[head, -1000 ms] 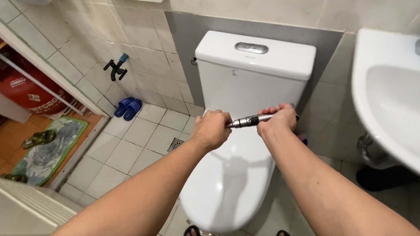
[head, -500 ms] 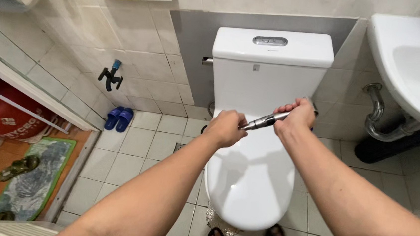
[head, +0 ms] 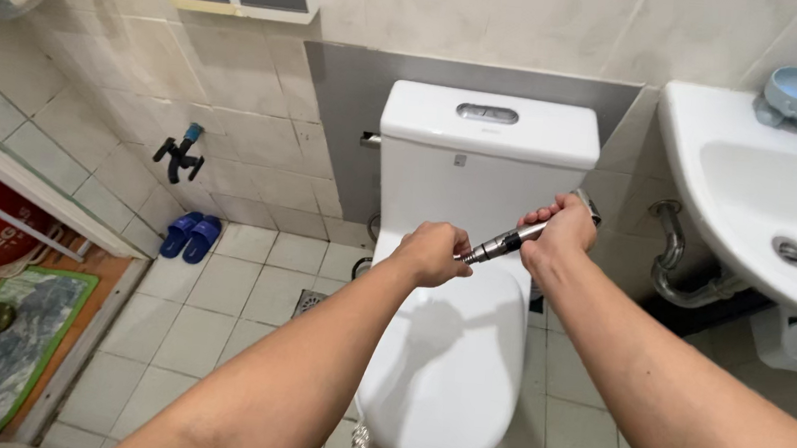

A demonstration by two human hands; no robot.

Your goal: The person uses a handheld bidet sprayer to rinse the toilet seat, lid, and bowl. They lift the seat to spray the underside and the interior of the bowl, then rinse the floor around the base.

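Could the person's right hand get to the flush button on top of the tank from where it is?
Probably yes. The right hand grips the metal sprayer in front of the tank, and nothing lies between it and the flush button; it would have to let go first.

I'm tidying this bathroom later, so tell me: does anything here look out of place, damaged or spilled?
Nothing looks spilled or broken. The toilet lid is shut, and both the left hand and right hand grip a metal sprayer handle above it. The blue slippers sit paired by the wall. The sink looks intact.
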